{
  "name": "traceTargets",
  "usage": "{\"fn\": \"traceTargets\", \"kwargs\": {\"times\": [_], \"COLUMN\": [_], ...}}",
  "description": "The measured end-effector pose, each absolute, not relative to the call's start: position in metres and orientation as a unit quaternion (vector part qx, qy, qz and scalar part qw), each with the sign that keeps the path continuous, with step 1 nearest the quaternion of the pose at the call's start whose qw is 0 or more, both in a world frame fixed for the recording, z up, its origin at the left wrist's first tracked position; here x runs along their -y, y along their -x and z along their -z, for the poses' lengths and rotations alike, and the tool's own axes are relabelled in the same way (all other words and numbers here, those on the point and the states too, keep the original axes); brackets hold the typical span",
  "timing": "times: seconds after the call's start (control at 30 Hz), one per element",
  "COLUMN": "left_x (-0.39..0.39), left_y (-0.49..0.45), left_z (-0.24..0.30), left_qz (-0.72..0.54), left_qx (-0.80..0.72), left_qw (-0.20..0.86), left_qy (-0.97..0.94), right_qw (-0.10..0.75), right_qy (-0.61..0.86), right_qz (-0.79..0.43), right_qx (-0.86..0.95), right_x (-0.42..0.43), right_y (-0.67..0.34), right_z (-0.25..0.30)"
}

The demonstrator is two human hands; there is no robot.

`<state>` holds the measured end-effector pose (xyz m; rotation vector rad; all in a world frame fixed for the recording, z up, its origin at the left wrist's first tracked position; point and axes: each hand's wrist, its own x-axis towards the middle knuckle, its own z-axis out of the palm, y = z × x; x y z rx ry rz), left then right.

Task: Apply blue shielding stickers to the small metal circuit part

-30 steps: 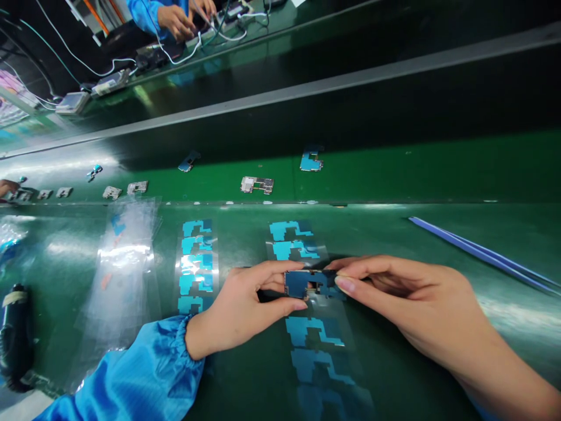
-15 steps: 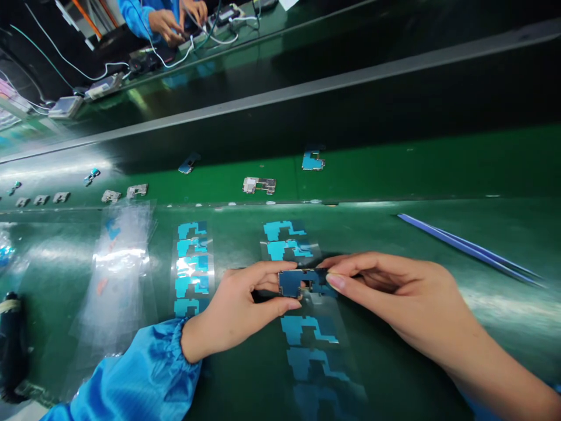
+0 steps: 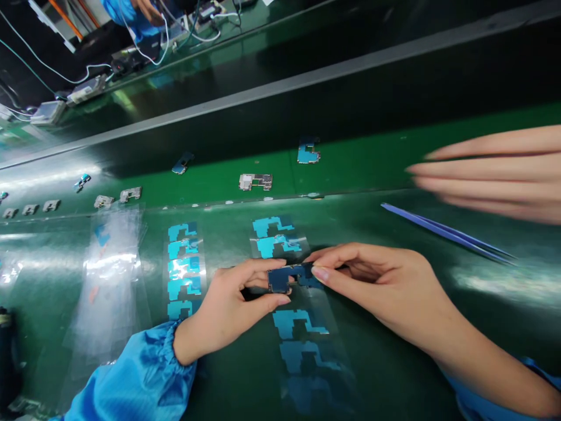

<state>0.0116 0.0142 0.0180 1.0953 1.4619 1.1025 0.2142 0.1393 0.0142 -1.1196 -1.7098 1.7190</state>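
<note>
A small circuit board (image 3: 279, 279) with a dark blue face is held between my two hands, above a clear sheet of blue stickers (image 3: 290, 323). My left hand (image 3: 236, 298) pinches its left end between thumb and fingers. On the right end, my right hand (image 3: 372, 275) grips with thumb and fingertips. Part of the sticker sheet is covered by the board and my hands. To the left lies another sheet of blue stickers (image 3: 179, 288). Blue tweezers (image 3: 442, 231) rest on the bench beyond my right hand.
Another person's hand (image 3: 495, 172) reaches in from the right edge. Several boards, including a silvery board (image 3: 255, 182) and a blue-faced board (image 3: 308, 152), lie along the green strip. Clear film sheets (image 3: 114, 280) are stacked at left. Cables and another worker's blue sleeve (image 3: 127, 17) are at the back.
Another person's hand has come into view at the right, above the tweezers. The whole scene has shifted slightly left. My hands still grip the circuit board.
</note>
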Motion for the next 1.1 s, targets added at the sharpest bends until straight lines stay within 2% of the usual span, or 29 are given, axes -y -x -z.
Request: {"fn": "traceTargets", "kwargs": {"times": [1.1], "left_x": [-0.0145], "left_y": [-0.0127], "left_z": [-0.0159], "left_qz": [-0.446], "left_qx": [-0.606], "left_qw": [0.466], "left_qy": [-0.466], "right_qw": [0.244], "right_qy": [0.419], "right_qz": [-0.610], "right_qx": [0.627], "right_x": [-0.1370], "right_y": [-0.2109], "right_z": [-0.0143]}}
